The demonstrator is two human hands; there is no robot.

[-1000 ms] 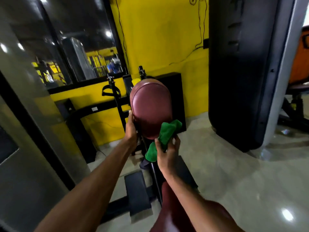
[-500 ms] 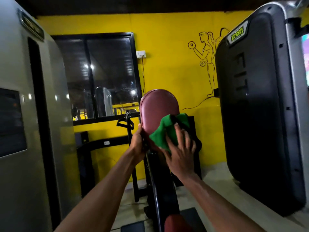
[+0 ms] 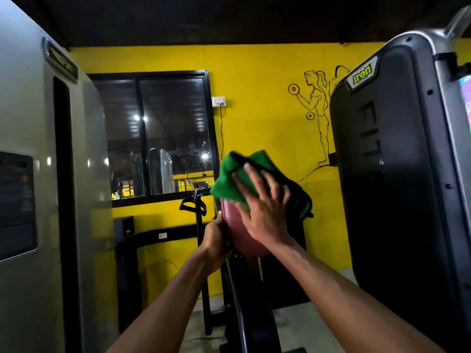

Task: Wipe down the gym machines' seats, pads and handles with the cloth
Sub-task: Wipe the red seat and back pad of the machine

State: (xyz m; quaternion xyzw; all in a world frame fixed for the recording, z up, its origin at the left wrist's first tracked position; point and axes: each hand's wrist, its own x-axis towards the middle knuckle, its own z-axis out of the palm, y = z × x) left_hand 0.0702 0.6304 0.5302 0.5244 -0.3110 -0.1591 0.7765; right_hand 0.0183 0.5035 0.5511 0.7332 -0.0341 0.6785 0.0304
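Presently, the right hand (image 3: 265,215) lies flat, fingers straight and spread, pressing the green cloth (image 3: 229,179) against the upper part of the maroon pad (image 3: 237,233). The cloth covers the pad's top and drapes over its right side. The left hand (image 3: 216,238) grips the pad's left edge, fingers curled behind it. The pad stands upright on a black post (image 3: 244,289), between a grey machine housing (image 3: 25,123) at left and a black housing (image 3: 395,174) at right, before a yellow wall (image 3: 254,98).
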